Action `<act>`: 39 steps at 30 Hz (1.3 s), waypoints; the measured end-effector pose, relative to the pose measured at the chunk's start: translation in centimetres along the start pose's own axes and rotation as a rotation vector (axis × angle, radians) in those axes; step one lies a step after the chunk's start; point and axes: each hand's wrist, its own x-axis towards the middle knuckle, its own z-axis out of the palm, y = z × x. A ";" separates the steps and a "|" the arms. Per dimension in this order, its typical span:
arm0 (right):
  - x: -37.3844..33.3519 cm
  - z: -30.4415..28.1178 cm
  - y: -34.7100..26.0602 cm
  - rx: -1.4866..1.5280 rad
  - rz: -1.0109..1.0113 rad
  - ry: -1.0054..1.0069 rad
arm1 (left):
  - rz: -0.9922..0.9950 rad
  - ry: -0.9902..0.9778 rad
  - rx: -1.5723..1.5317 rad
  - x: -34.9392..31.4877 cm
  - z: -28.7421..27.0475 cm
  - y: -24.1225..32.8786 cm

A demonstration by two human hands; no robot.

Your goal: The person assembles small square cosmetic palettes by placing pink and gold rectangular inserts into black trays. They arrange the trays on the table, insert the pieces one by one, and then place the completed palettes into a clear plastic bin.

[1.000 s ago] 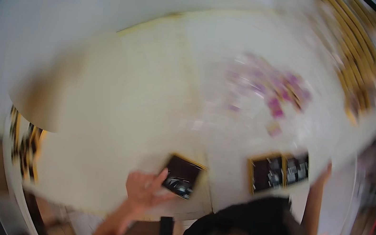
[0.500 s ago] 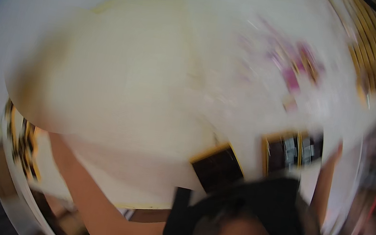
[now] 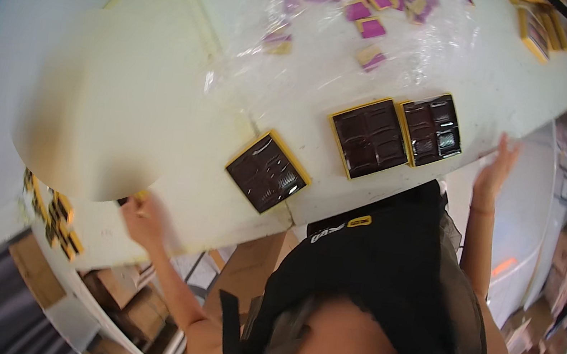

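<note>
My left hand (image 3: 143, 221) is at the table's near left, its fingers closed on a small yellow-and-black thing (image 3: 141, 195). A pale blur over the left of the view hides most of that thing. Near the right edge of the table hovers my right hand (image 3: 495, 174), with fingers apart and nothing in it. Closest to it is a yellow-edged box with a glossy dark compartment tray (image 3: 433, 131). A second such box (image 3: 370, 138) touches it on the left. A third box (image 3: 268, 173) lies turned at an angle, apart from them.
Clear plastic film (image 3: 298, 70) spreads over the white table (image 3: 191, 164), with several small purple-and-cream packets (image 3: 373, 29) on it. Yellow boxes (image 3: 536, 31) stand at the far right. More yellow-and-black pieces (image 3: 60, 222) lie at the left end. Below is a cardboard box (image 3: 253, 267).
The view has turned and steadied, so the boxes and packets sit higher and further left. My left hand has come out of the pale blur. My right hand now shows more fully, fingers spread.
</note>
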 end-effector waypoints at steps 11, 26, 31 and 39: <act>-8.4 6.4 -12.1 -0.796 -1.183 -1.185 | 0.132 -0.217 -0.327 -8.9 -5.6 25.2; -0.4 9.4 -14.6 0.101 -1.268 -1.270 | 0.301 -0.001 -0.737 -1.1 -2.8 39.4; -2.0 23.7 -14.1 -0.457 -1.258 -1.339 | 0.498 -0.291 -0.579 10.1 5.1 38.0; -0.8 25.5 -11.4 -0.560 -1.164 -1.473 | 0.216 -0.323 -0.379 12.6 5.6 32.7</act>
